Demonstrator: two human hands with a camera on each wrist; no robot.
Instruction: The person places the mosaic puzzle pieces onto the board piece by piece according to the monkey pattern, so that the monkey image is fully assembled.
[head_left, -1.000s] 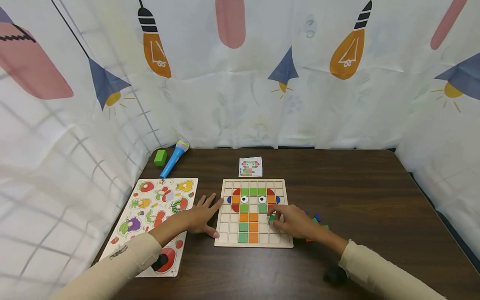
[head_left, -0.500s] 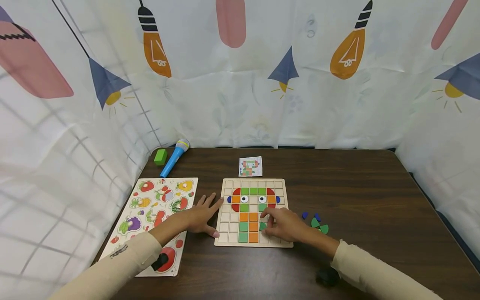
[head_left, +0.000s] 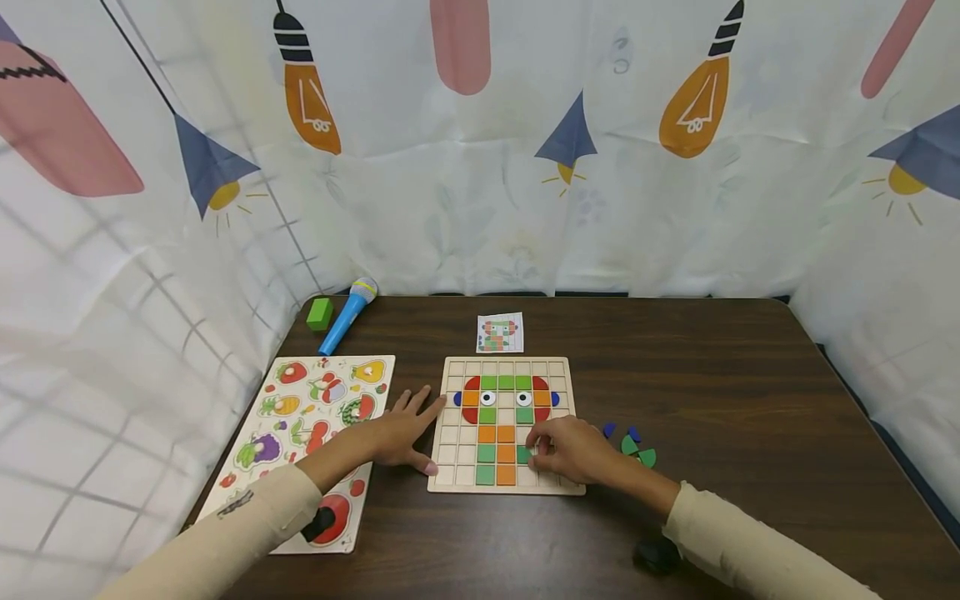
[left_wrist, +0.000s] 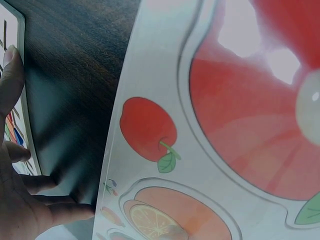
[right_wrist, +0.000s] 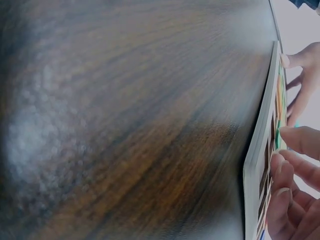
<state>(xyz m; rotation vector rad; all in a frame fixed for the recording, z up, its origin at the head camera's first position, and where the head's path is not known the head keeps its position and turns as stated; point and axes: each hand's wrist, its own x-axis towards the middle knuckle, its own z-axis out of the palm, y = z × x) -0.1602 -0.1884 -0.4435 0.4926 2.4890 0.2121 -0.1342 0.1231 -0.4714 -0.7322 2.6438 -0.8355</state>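
A square wooden grid board (head_left: pixel 454 488) lies on the table, bearing red, green, orange and blue pieces and two eye pieces. My left hand (head_left: pixel 401 429) spreads its fingers along the board's left side, fingertip and thumb touching the edge. Over the right part of the board, my right hand (head_left: pixel 573 450) pinches a small green piece (head_left: pixel 522 455) at a cell beside the orange squares. Part of that piece is hidden by the fingertips. The right wrist view shows the curled fingers (right_wrist: pixel 282 175) low against the board; the left wrist view catches the left hand (left_wrist: pixel 20 200) at its edge.
Loose green pieces (head_left: pixel 628 445) and blue pieces (head_left: pixel 609 430) lie right of the board. Behind it is a pattern card (head_left: pixel 500 333). A fruit picture board (head_left: pixel 255 450) lies under the left forearm. A blue microphone (head_left: pixel 345 325) and green block (head_left: pixel 320 314) stand back left.
My right hand has moved left with the green piece, from the board's right side to a cell near the orange squares. The piece now lies closer to that cell. My left hand stays put.
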